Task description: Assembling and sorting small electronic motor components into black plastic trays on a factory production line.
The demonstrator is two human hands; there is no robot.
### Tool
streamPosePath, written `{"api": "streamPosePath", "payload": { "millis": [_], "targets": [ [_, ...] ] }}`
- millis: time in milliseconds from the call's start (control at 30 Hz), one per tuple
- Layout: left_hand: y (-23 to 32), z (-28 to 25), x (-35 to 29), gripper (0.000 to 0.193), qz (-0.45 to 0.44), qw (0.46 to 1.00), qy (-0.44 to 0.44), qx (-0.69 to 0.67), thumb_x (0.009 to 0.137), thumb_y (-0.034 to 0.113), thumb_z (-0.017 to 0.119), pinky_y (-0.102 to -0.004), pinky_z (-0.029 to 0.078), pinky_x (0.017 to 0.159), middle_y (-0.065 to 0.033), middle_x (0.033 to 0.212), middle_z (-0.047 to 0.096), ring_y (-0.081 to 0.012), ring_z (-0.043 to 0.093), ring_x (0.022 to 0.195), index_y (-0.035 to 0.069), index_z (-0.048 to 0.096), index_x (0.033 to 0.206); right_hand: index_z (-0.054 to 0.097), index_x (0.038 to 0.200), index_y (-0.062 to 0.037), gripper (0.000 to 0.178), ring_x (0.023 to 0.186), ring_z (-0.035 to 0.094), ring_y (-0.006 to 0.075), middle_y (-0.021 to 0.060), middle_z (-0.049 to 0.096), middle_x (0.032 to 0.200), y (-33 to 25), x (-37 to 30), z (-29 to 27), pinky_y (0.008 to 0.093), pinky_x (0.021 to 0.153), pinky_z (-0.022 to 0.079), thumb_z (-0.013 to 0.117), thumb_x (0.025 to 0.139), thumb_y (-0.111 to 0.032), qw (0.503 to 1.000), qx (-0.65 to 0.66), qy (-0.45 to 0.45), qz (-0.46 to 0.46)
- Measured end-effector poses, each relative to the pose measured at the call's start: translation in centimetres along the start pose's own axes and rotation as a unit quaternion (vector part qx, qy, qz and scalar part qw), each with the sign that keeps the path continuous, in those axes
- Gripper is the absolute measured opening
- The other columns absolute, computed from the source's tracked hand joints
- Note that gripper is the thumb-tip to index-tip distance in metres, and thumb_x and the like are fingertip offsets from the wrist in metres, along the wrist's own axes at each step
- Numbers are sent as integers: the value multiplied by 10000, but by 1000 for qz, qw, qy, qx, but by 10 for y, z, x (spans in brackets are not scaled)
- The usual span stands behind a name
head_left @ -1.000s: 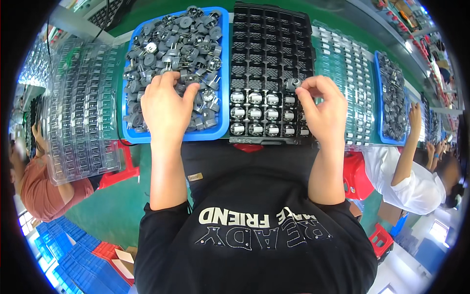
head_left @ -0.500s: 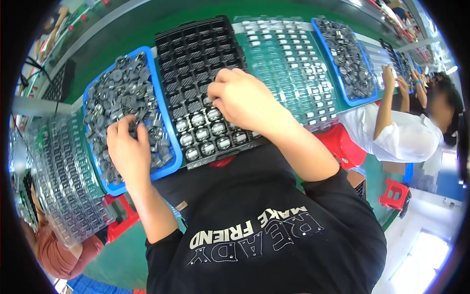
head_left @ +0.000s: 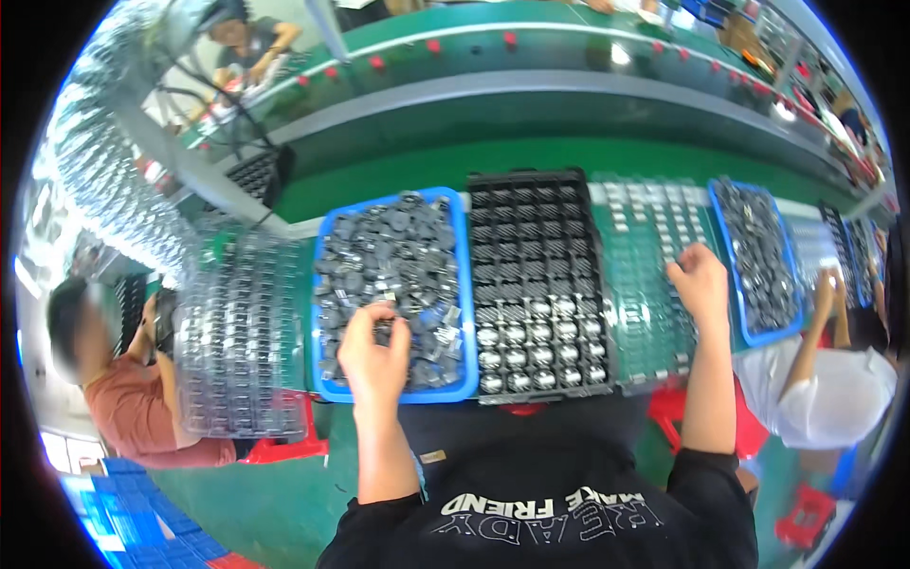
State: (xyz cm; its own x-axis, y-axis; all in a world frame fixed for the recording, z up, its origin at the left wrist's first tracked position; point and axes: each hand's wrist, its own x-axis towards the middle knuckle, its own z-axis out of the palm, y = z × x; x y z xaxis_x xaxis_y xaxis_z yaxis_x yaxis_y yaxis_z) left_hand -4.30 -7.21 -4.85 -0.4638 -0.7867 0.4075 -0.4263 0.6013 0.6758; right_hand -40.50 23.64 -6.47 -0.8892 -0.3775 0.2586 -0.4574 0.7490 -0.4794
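Observation:
My left hand (head_left: 373, 353) is over the near part of a blue-rimmed tray (head_left: 468, 313) heaped with small round grey plastic parts (head_left: 393, 232). Its thumb and fingers curl together; a dark piece shows between them, but I cannot make it out from the pile behind. To the right, my right hand (head_left: 701, 284) hovers above a clear plastic tray (head_left: 635, 294) with rows of small white-and-metal pieces (head_left: 664, 194). Those fingers are bent and closed, and whatever they hold is hidden. Between my hands lies a black compartment tray (head_left: 531, 223), its near rows filled with shiny round pieces (head_left: 517, 358).
Clear blister trays (head_left: 242, 332) are stacked at left, beside a person in a reddish-brown top (head_left: 142, 403). Another blue tray of grey parts (head_left: 758, 247) stands at right, near a person in white (head_left: 815, 394). A metal rail (head_left: 569, 85) crosses beyond the green bench.
My right hand has left the black tray and moved right, over the clear tray. My left hand stays at the blue tray. The whole view has shifted, showing more of the far bench.

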Motion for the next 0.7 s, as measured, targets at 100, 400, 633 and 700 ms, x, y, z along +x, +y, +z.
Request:
{"api": "streamPosePath", "payload": {
  "millis": [100,400,633,700],
  "targets": [
    [5,-7,2,146,81,997,11,-4,909,-37,643,-359,540,856,-139,1081,688,-267,674,993,23,692,1032,700,884,-24,127,773,695,293,158,706,826,12,5,4,398,718,546,701,794,-113,999,33,9,-21],
    [10,0,4,187,-28,983,-96,-156,972,13,637,-253,480,811,-40,1082,650,-107,584,874,6,673,1155,709,915,-16,149,743,669,228,107,693,819,-5,3,-14,349,707,533,745,796,-97,995,77,-66,-25],
    [12,8,-2,212,40,982,-80,-165,1000,22,610,-269,537,821,-75,1182,568,-137,599,976,15,665,1205,694,824,1,227,705,674,192,96,722,786,-9,5,-13,323,684,531,822,765,-178,995,40,-71,59],
    [19,15,-9,230,-32,955,-43,-291,971,5,652,-287,527,891,-82,1195,587,-152,595,1069,6,658,1201,712,846,2,202,707,658,176,90,714,778,-9,6,-10,316,688,525,806,785,-165,996,63,-63,26]
  ]
}}
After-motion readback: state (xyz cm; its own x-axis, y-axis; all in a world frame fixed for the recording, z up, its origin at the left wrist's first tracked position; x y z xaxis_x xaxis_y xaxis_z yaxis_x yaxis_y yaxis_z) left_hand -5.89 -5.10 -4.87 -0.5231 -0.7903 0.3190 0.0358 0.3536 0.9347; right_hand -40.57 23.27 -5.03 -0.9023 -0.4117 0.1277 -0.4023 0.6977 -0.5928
